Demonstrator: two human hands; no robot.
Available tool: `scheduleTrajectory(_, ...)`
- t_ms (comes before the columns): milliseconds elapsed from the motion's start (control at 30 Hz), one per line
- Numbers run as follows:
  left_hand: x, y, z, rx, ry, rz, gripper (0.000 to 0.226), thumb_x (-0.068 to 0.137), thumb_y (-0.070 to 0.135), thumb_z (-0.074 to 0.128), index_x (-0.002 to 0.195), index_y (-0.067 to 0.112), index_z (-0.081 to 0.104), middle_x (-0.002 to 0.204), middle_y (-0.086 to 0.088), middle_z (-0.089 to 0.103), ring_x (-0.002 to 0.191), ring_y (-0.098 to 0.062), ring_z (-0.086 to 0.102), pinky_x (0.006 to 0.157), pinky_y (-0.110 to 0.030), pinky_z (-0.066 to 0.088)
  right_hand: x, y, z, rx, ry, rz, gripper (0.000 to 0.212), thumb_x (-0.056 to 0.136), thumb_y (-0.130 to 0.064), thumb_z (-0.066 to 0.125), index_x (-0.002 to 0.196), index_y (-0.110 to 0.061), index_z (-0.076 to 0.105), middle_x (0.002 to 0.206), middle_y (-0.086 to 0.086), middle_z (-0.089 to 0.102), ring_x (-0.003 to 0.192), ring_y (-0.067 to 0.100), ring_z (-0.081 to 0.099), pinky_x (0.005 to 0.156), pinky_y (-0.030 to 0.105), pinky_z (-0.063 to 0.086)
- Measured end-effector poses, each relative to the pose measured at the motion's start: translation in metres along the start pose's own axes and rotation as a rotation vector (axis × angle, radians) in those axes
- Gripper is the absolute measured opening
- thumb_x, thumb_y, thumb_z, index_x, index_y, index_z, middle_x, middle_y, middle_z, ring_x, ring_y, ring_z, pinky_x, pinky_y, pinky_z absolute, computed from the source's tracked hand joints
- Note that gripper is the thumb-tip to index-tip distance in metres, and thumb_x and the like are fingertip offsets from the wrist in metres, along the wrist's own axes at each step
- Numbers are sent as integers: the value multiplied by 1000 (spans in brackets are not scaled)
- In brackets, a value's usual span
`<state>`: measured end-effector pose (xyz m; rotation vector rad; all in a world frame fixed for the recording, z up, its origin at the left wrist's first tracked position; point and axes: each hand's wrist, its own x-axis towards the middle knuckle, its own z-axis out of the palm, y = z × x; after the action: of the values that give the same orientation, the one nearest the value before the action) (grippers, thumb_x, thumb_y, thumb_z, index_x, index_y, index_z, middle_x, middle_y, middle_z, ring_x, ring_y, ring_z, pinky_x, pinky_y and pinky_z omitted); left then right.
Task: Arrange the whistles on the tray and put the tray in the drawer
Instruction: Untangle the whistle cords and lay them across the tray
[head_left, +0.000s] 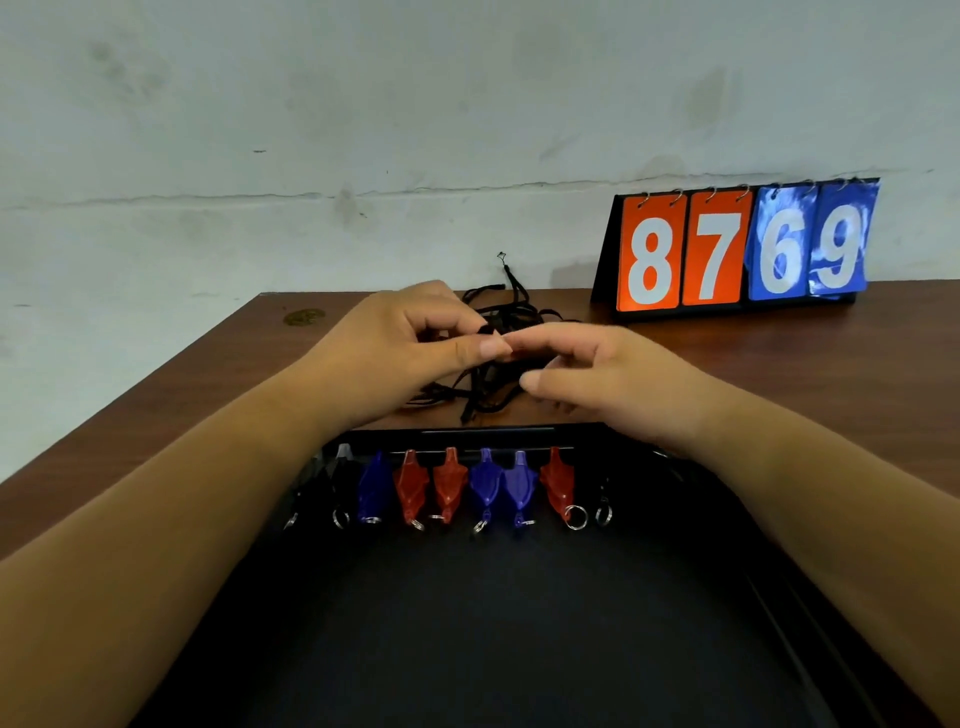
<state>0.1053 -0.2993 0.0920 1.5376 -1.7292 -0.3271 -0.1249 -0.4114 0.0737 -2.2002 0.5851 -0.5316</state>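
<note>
Whistles (485, 483) are not plainly what the left hand (415, 343) is clamped on: its thumb and forefinger pinch a small dark piece in a tangle of black cords (488, 395), and I cannot tell whether that piece is a clip or a black whistle. The right hand (597, 374) is loose and apart, forefinger touching the left thumb tip, gripping nothing I can see. The cords look limp and likely to snag. Just nearer, the row lies along the far wall of the black tray (493, 623) at the near edge of the bench (779, 353): translucent red and blue plastic, some black, tapered, each with a steel split ring. They look light, hard and smooth, best pinched across the flat sides. A flip scoreboard (737, 249) stands at the far right edge
</note>
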Motion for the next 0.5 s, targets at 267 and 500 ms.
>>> scheduleTrajectory(267, -2, 3, -2, -321, 38, -44, 15, 102, 23, 72, 111, 26, 84, 105, -3, 83, 100, -20, 76, 86, -36, 54, 0, 0, 7, -86, -26, -43, 23, 100, -46, 74, 121, -50, 65, 107, -1, 72, 93, 16, 68, 82, 36, 56)
scheduleTrajectory(500, 7, -4, -17, -546, 389, -139, 14, 104, 15, 71, 112, 14, 82, 103, -9, 84, 86, -13, 68, 80, -31, 57, 6, 11, -9, -31, 255, 40, 8, 108, -33, 65, 107, -28, 71, 101, -14, 81, 91, 7, 75, 84, 28, 58)
